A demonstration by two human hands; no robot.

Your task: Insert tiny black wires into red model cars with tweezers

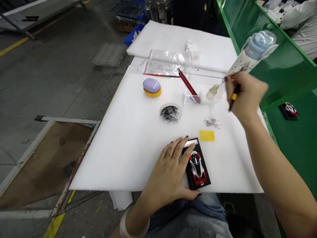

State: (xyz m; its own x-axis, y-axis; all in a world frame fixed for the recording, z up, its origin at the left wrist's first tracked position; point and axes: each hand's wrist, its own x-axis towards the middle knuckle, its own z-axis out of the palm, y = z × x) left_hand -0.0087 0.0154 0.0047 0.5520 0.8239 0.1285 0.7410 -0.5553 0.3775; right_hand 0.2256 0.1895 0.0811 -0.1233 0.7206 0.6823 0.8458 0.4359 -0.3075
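Observation:
My left hand [170,168] steadies a toy model car [197,168], red, white and black, on a black rectangular base. Its fingers lie over the base's upper left edge, and the thumb reaches the near edge. Raised at the right, my right hand [246,94] is closed round a thin-tipped tool [233,96] with a black and yellow handle. The fine tip points at a pale, yellowish lump [212,92] by a small clear box [192,98]. Whether tip and lump touch, I cannot tell. A red pen-like tool [188,85] leans on the box.
A round dish [170,113] holds black fibres; more loose fibres [212,123] lie near a yellow pad [207,135]. A purple and yellow oval case [152,87], a clear bag [165,62] and a bottle [255,49] stand farther back. A green partition [284,76] borders the right side.

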